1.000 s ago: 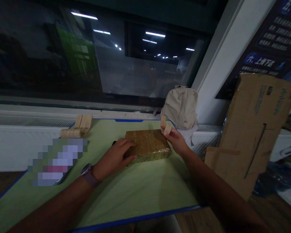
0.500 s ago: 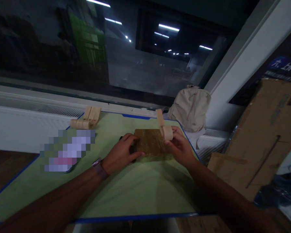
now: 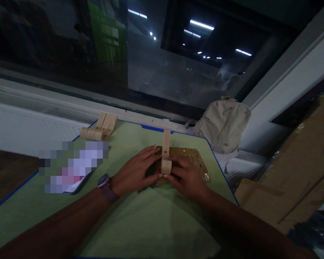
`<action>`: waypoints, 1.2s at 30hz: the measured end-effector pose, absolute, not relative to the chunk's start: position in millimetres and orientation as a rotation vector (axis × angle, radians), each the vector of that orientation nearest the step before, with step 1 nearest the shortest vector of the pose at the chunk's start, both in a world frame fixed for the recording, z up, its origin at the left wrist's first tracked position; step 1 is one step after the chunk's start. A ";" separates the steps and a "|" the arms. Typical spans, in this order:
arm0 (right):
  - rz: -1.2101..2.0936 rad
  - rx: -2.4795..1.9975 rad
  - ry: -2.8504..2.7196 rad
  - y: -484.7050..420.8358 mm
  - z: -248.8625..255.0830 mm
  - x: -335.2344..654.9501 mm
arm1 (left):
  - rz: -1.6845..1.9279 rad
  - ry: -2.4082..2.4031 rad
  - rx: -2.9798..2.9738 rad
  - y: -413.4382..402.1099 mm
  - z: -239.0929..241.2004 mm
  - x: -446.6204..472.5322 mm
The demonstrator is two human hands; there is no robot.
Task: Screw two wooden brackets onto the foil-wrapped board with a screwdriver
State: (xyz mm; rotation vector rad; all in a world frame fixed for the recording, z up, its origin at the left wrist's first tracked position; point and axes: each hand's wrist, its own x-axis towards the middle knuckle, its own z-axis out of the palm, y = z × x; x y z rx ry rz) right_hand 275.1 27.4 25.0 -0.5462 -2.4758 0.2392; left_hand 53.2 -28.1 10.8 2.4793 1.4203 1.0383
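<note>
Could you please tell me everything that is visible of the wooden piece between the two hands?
The wooden piece looks pale and smooth. It has a flat, straight strip with a small dark spot, perhaps a hole, and a rounded, curled lower part. The strip points up in the picture; its exact tilt is unclear. The right hand holds the rounded part in its fingers, at the left portion of the shiny brown block. Other contact is unclear.
</note>
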 end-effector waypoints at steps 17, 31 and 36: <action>-0.210 0.024 -2.889 -39.9 34.3 265.0 | 1.006 1.106 2.567 -11.2 19.8 36.0; -0.518 -0.381 -3.070 -42.1 8.1 198.4 | 1.070 1.204 2.537 -12.4 14.0 43.2; -0.580 -0.300 -2.927 -42.6 -4.3 211.8 | 1.095 1.260 2.504 -12.7 9.5 45.8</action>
